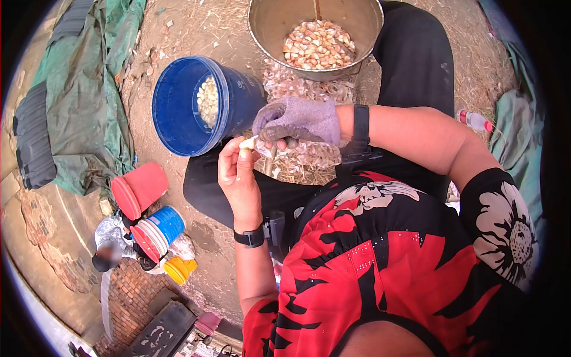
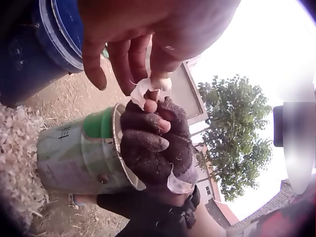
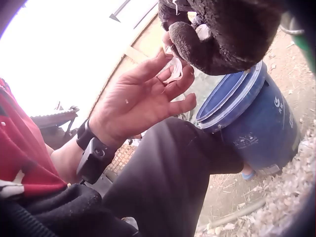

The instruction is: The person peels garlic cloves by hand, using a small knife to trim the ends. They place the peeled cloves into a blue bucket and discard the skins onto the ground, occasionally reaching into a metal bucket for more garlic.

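Observation:
In the head view, my bare left hand (image 1: 239,181) pinches a pale garlic clove (image 1: 248,143) between thumb and fingers. My right hand (image 1: 300,121), in a grubby purple-grey glove, meets it there, its curled fingers gripping at the same clove. Bare fingertips poke out of the glove in the left wrist view, where thin white garlic skin (image 2: 142,92) hangs between the hands. A blue bucket (image 1: 171,113) with peeled cloves (image 1: 208,101) stands just beyond the left hand. Past the right hand, a wide pot (image 1: 267,30) holds unpeeled cloves (image 1: 319,44).
Loose garlic skins (image 1: 297,89) cover the ground between bucket and pot. A red bucket (image 1: 146,187), a blue-and-white bucket (image 1: 166,225) and a yellow pail (image 1: 180,270) stand at left, near another person (image 1: 112,238). A plastic bottle (image 1: 474,120) lies at right; green tarpaulin (image 1: 89,101) lies far left.

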